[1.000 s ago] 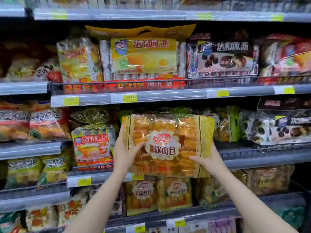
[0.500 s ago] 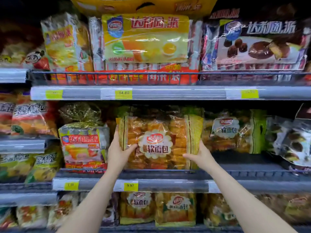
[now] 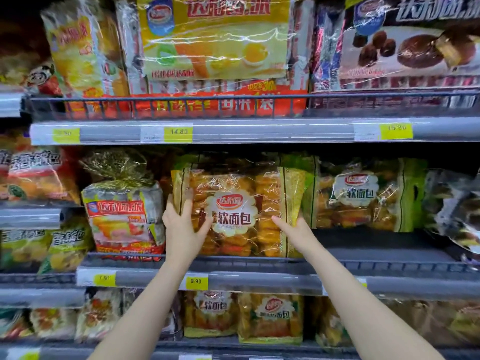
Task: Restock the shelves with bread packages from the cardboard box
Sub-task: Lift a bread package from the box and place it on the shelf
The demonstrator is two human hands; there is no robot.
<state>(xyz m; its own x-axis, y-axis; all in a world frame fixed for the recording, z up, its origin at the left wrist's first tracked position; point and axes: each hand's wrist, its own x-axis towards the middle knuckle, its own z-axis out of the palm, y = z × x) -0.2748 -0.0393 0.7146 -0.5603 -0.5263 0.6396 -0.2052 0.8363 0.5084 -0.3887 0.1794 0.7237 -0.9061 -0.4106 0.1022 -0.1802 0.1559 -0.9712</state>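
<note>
A clear bread package (image 3: pixel 239 211) with golden rolls and a white scalloped label stands upright on the middle shelf (image 3: pixel 363 255), its bottom edge on the shelf. My left hand (image 3: pixel 181 224) grips its left edge. My right hand (image 3: pixel 293 227) holds its lower right corner. A green-edged bread package (image 3: pixel 363 196) of the same kind stands to the right, and another shows behind the held one. The cardboard box is out of view.
A tied cake bag (image 3: pixel 124 211) stands just left of the held package. Dark wrapped snacks (image 3: pixel 457 211) lie at the far right. The shelf above (image 3: pixel 259 131) carries large cake multipacks behind a wire rail. More bread packs (image 3: pixel 270 318) fill the shelf below.
Both hands have carried the bread package forward and down from in front of the shelf into the middle shelf, where it now stands. The camera has moved closer.
</note>
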